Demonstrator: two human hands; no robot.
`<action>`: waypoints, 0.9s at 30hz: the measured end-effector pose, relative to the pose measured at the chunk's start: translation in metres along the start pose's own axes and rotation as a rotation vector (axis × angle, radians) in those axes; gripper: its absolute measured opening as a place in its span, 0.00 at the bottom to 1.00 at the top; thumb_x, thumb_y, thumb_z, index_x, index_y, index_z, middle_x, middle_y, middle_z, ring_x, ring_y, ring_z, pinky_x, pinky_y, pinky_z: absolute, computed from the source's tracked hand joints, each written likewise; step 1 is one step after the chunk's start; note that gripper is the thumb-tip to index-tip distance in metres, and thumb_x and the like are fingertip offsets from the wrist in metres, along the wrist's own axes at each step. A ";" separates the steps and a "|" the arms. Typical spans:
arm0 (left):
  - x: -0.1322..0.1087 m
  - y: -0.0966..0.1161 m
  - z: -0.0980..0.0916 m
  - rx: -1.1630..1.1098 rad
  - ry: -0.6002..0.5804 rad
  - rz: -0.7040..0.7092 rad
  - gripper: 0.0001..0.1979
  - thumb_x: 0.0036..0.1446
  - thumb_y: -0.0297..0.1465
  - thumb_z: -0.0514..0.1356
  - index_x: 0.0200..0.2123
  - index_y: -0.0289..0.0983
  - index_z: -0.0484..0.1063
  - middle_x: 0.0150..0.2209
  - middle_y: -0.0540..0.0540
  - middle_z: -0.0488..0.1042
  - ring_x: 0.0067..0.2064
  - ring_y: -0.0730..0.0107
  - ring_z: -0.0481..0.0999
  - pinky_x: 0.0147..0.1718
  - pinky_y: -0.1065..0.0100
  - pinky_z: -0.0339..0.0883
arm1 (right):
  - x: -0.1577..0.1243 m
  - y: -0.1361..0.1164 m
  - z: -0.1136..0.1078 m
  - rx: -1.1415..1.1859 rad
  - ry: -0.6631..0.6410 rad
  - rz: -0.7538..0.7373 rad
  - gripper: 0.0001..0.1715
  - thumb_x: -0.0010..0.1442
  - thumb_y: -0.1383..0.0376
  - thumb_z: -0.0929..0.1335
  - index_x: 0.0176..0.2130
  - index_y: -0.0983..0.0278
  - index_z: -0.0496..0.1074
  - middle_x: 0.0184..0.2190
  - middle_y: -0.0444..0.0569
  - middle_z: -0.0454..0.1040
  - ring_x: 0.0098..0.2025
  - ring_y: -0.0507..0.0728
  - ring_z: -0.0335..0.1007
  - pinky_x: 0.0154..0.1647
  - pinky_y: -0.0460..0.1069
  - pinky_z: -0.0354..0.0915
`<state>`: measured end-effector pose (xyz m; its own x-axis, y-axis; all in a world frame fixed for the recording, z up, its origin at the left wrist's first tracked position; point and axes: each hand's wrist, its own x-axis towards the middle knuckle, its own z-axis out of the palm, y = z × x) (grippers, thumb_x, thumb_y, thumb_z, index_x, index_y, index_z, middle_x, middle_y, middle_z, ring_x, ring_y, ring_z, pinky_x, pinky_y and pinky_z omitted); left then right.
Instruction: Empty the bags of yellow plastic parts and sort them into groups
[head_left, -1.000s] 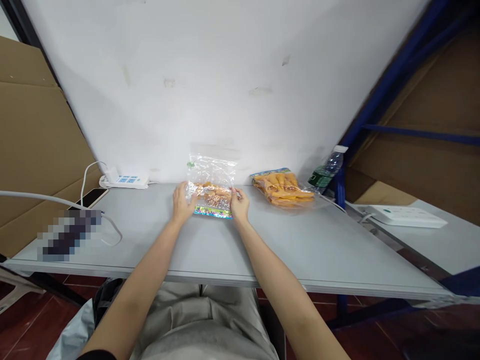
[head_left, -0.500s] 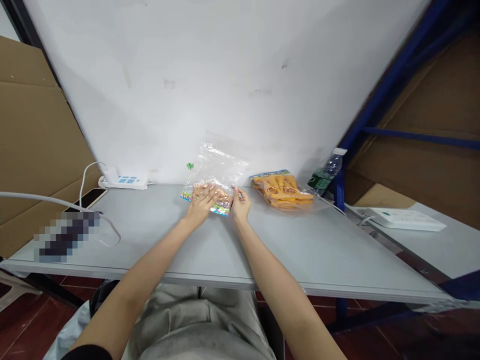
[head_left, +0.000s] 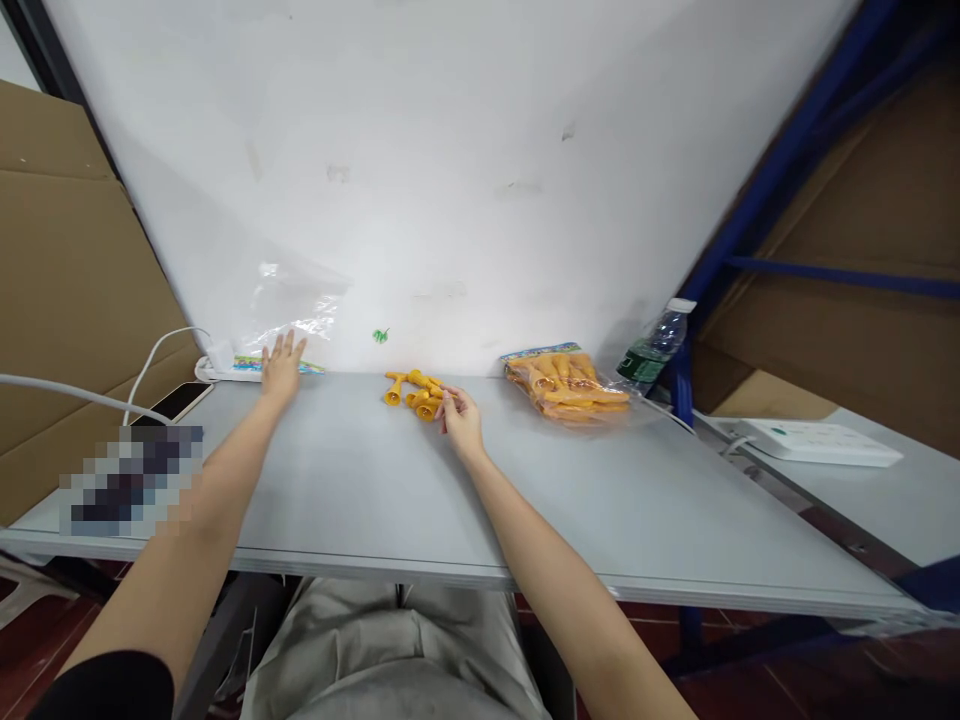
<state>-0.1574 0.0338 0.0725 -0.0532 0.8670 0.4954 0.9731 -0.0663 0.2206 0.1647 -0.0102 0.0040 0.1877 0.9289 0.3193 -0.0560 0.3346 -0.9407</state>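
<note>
My left hand [head_left: 281,372] lies with its fingers spread against a clear plastic bag [head_left: 306,312], which leans on the wall at the left and has a colourful printed strip along its bottom. A small pile of yellow toy horns [head_left: 417,388], flared at one end, rests on the table near the wall. My right hand [head_left: 460,415] is at the right side of this pile, thumb and fingers pinched on the end of one yellow horn. Farther right, a filled clear bag of orange-yellow horns [head_left: 566,385] lies on the table.
A plastic bottle [head_left: 656,345] leans in the right corner by the blue frame. At the left are a phone [head_left: 180,400], white cables and a power strip [head_left: 206,368] partly behind the bag. Another power strip [head_left: 817,442] sits on the right-hand surface. Cardboard [head_left: 75,300] stands at the left.
The clear bag has moved left to the wall with my left hand. The yellow horns now lie loose on the table, and my right hand has shifted slightly left onto them.
</note>
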 end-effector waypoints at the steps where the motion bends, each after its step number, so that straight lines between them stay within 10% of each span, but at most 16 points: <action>1: 0.001 -0.015 0.002 0.023 -0.037 -0.041 0.32 0.54 0.22 0.51 0.64 0.38 0.61 0.70 0.38 0.48 0.71 0.54 0.45 0.66 0.42 0.38 | 0.000 0.003 0.000 -0.038 -0.025 -0.003 0.24 0.54 0.48 0.67 0.41 0.62 0.72 0.15 0.37 0.66 0.12 0.49 0.53 0.13 0.46 0.52; 8: -0.003 -0.083 0.022 0.214 -0.344 -0.205 0.31 0.54 0.29 0.55 0.63 0.43 0.63 0.70 0.39 0.48 0.71 0.49 0.44 0.63 0.35 0.39 | -0.001 0.021 -0.002 -0.452 -0.181 -0.142 0.16 0.57 0.59 0.67 0.45 0.60 0.72 0.20 0.40 0.72 0.24 0.55 0.69 0.31 0.50 0.65; 17: 0.002 -0.081 0.017 0.246 -0.616 -0.347 0.53 0.43 0.63 0.56 0.68 0.43 0.54 0.72 0.40 0.36 0.70 0.35 0.29 0.62 0.30 0.35 | 0.000 0.025 -0.001 -0.594 -0.215 -0.134 0.21 0.59 0.62 0.66 0.52 0.61 0.68 0.32 0.46 0.78 0.36 0.58 0.75 0.41 0.54 0.69; 27: -0.007 -0.072 0.035 0.255 -0.460 -0.270 0.33 0.62 0.38 0.48 0.69 0.38 0.49 0.72 0.37 0.34 0.72 0.44 0.35 0.60 0.30 0.45 | 0.000 0.021 -0.001 -0.725 -0.160 -0.005 0.28 0.60 0.67 0.65 0.59 0.66 0.64 0.44 0.53 0.78 0.49 0.58 0.73 0.55 0.56 0.64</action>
<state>-0.2191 0.0502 0.0239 -0.2595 0.9655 0.0217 0.9648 0.2581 0.0511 0.1647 -0.0031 -0.0156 0.0376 0.9579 0.2847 0.6167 0.2020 -0.7609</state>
